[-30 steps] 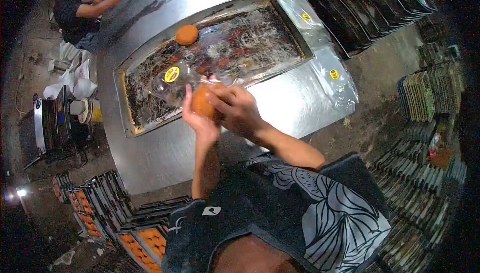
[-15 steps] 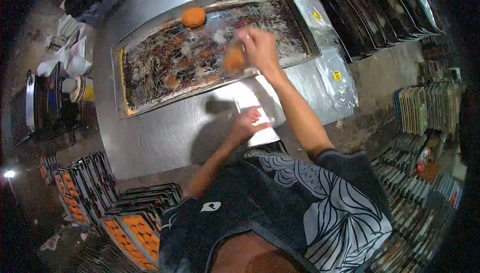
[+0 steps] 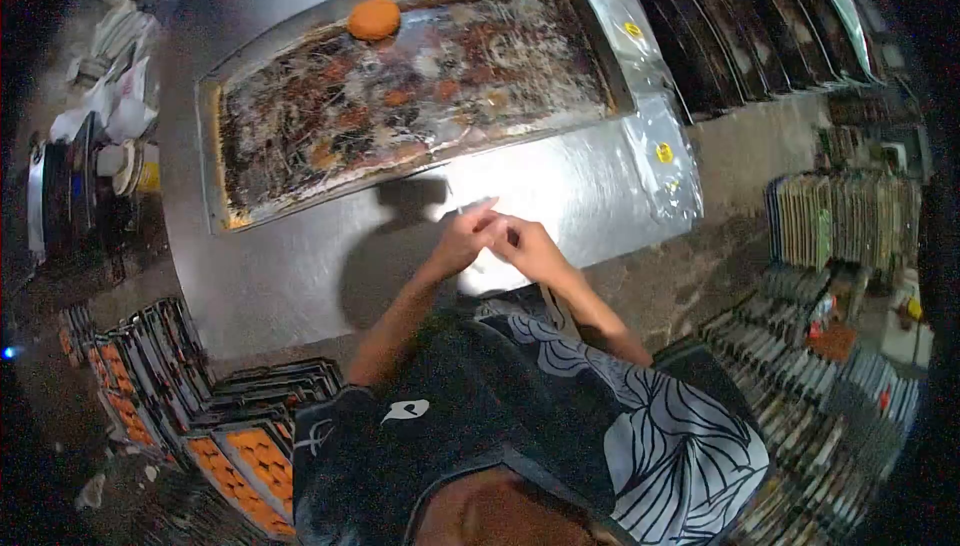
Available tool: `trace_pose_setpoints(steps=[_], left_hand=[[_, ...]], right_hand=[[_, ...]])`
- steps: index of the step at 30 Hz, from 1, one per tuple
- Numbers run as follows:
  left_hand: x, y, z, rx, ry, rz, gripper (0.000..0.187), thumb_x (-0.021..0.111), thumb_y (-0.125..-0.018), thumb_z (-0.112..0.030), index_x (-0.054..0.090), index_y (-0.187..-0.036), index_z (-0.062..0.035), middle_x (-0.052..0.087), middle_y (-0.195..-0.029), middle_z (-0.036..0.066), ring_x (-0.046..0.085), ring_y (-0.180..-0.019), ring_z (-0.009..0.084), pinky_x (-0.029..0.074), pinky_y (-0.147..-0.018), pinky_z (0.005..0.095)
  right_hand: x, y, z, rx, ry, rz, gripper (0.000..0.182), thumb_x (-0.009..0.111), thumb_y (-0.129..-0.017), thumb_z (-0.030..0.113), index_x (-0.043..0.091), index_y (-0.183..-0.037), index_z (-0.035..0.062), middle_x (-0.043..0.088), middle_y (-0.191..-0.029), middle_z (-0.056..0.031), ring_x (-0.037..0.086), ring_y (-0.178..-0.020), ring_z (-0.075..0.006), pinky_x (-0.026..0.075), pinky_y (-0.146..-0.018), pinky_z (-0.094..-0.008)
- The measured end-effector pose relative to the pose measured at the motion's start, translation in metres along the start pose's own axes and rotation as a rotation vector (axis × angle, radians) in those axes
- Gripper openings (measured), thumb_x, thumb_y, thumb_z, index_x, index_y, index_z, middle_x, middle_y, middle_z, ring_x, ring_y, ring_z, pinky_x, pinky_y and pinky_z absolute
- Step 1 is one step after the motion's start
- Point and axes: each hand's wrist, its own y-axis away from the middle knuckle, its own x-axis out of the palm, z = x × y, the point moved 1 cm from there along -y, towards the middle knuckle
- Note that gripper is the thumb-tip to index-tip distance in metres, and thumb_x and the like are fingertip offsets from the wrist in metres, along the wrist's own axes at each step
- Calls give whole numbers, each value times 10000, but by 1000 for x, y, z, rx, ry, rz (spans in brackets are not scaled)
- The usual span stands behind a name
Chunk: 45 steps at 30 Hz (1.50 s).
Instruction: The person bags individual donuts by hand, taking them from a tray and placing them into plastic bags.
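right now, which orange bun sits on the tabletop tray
The lone bun by the far rim of the scuffed tray; the other visible buns are grouped at lower left.

The metal table (image 3: 270, 286) gleams smooth, the tray (image 3: 520, 56) is rough, the bags (image 3: 650, 96) glossy, probably plastic

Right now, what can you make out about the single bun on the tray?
The bun is round, low-domed and orange-brown, with a matte, bread-like surface that looks whole. It rests on the scratched, stained metal tray, toward the far side, left of middle; whether it touches the tray's wall is unclear.
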Motion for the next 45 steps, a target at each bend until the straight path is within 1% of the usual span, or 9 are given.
trace_pose_setpoints(steps=[19,23,25,29,33,34,37,39,45], left_hand=[[-49,18,-72,370,-86,-682,83,599,-714,-57,607,-787,-19,547,-754,55,526,-707,164,415,-613,251],[-59,29,-77,774,-621,-730,50,641,-662,-55,614,-704,-64,488,-696,60,485,-640,229,408,-617,306],[-59,32,-76,720,-690,-566,188,656,-652,-65,595,-830,-74,462,-735,63,477,-705,212,395,-651,323],[-104,2,-37,576,1117,-812,399,469,-825,-198,388,-1186,-51,444,-1129,96,469,-925,220,415,-792,309],[-191,37,-18,414,1559,51,298,466,-837,-281,479,-1056,-78,565,-949,67,564,-818,206,475,-736,370],[-194,35,-32,425,1177,-711,262,477,-832,-290,488,-1001,-91,578,-885,48,573,-782,194,465,-761,391],[-226,51,-49,622,1220,-933,266,474,-828,-286,476,-1013,-95,569,-849,44,569,-800,207,446,-795,434],[-231,62,-69,603,1278,-953,249,454,-827,-262,471,-1004,-87,555,-873,65,564,-818,231,435,-806,461],[-263,92,-73,669,1298,-1086,452,404,-784,-210,288,-1199,-73,454,-1030,169,507,-937,339,396,-834,549]], right_hand=[[22,-58,80,91,-263,-1,332,412,-864,184,399,-1160,34,522,-561,-55,505,-419,-113,391,-326,-221],[21,-100,77,557,-1787,699,350,439,-865,304,451,-1119,64,462,-528,-14,384,-338,-80,321,-285,-201],[17,-125,101,253,-1061,239,497,438,-838,394,391,-1169,26,545,-930,-52,529,-703,-116,449,-510,-232],[61,-144,140,-141,-1793,497,614,349,-819,502,235,-1294,130,313,-1284,-101,351,-1131,-257,256,-965,-378],[125,-175,93,174,-1147,448,453,512,-816,277,359,-1197,85,529,-1062,-108,470,-1027,-190,377,-855,-350],[106,-201,88,11,-605,443,371,573,-770,193,467,-1078,16,557,-1003,-116,510,-958,-160,390,-840,-331],[69,-307,107,-334,631,-656,783,583,-698,471,293,-1239,-15,285,-1242,-301,282,-1125,-479,249,-922,-526],[53,-370,94,-241,881,-620,796,551,-699,504,229,-1291,81,115,-1315,-288,190,-1154,-509,204,-887,-615],[71,-341,102,-408,284,-398,478,596,-710,284,486,-1106,38,461,-1057,-251,428,-973,-383,361,-807,-413]])
